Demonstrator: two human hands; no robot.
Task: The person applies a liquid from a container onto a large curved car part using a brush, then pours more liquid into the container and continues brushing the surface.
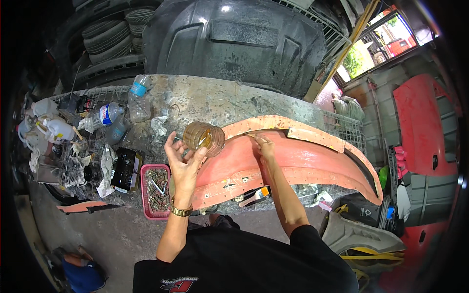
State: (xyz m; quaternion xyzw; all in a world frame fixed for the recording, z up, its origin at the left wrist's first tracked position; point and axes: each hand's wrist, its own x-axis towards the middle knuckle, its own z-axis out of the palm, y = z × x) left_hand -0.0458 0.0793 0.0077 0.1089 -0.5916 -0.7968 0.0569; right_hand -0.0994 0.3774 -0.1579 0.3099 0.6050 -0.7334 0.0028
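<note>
My left hand (pixel 183 178), with a gold watch on its wrist, is raised over the left end of a curved pinkish-red car body panel (pixel 305 158). Its fingers and thumb hold a clear ribbed plastic cup (pixel 205 138), tilted, with amber liquid inside. My right hand (pixel 265 146) reaches over the panel's middle. Pinched in its fingers is a thin stick-like tool (pixel 251 135), its tip at the inner edge of the panel's upper flange. The tool's exact kind is too small to make out. The panel lies across a stained workbench (pixel 195 95).
A pink basket (pixel 145 195) of bolts stands left of the panel. A black container (pixel 126 170), plastic bottles (pixel 140 100) and crumpled paper crowd the bench's left. A wide brush (pixel 255 196) lies at the front edge. A dark car hood (pixel 239 53) stands behind. Another person (pixel 83 273) is lower left.
</note>
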